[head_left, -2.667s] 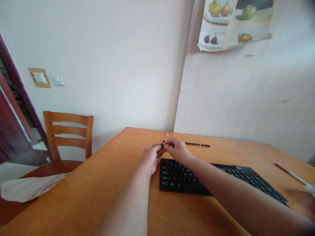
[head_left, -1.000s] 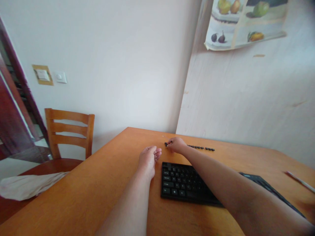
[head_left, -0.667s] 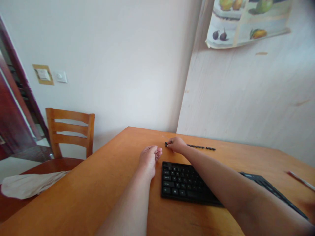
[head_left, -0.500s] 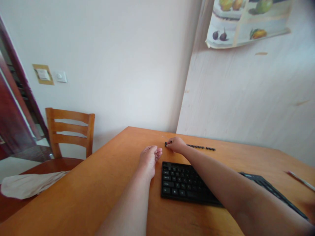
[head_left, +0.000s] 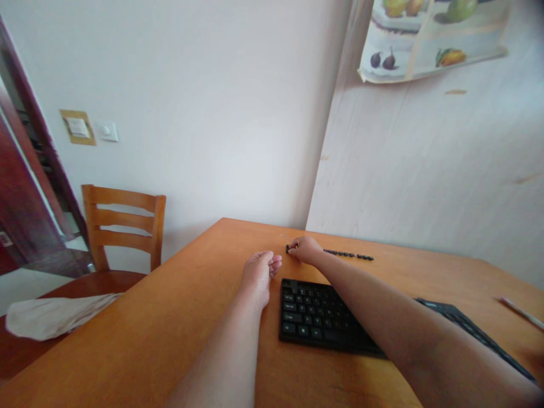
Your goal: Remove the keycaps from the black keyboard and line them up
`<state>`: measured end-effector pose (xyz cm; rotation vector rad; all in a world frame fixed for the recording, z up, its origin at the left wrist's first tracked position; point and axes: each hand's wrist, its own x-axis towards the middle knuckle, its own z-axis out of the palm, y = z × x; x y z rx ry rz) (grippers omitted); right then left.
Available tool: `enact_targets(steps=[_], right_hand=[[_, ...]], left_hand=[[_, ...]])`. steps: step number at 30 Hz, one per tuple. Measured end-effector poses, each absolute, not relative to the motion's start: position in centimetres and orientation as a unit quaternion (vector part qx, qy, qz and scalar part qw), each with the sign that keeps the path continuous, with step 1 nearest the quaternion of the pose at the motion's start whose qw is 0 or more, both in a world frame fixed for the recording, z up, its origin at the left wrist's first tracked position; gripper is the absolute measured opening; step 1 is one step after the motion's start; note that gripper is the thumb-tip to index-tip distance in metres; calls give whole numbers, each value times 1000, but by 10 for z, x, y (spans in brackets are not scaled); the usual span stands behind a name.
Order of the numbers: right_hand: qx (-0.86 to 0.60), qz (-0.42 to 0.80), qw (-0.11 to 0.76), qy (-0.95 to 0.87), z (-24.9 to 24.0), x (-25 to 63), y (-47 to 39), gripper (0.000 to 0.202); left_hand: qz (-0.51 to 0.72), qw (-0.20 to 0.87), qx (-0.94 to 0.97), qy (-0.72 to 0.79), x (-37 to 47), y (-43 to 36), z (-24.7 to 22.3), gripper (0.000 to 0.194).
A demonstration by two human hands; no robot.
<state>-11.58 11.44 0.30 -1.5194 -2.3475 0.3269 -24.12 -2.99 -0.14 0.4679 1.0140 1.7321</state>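
Note:
My right hand [head_left: 306, 250] reaches to the far part of the table, its fingertips pinched on a small black keycap [head_left: 288, 248] at the left end of a row. More black keycaps [head_left: 340, 253] run in a line to the right of that hand, and the hand hides part of the row. My left hand [head_left: 258, 273] rests just left of it, fingers curled together; whatever may lie inside them is hidden. Below both hands lies a black keyboard [head_left: 304, 317], partly covered by my right forearm. Its top-left corner shows bare dark spots without keys.
A second black keyboard [head_left: 463, 324] lies right of my forearm on the wooden table [head_left: 178, 317]. A thin pale stick [head_left: 521, 311] is at the right edge. Left of the table stands a wooden chair [head_left: 123, 221] with a white cloth [head_left: 55, 314]. A wall [head_left: 238, 113] borders the far side.
The view has shifted very slightly. Both hands keep nearly the same places and poses, with my right fingertips still at the end keycap.

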Motion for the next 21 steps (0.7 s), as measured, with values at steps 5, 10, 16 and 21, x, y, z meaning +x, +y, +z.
enact_targets(steps=[5, 10, 16, 21], right_hand=[[-531, 120, 169, -822, 4, -118, 114, 11], [-526, 139, 197, -816, 9, -115, 111, 16], [-528, 181, 281, -781, 28, -103, 100, 22], [-502, 279, 325, -751, 48, -92, 75, 34]], left_hand=[[721, 514, 197, 422, -241, -31, 0, 13], [720, 513, 195, 425, -241, -30, 0, 9], [716, 512, 200, 430, -240, -30, 0, 6], [717, 513, 203, 427, -241, -30, -1, 7]])
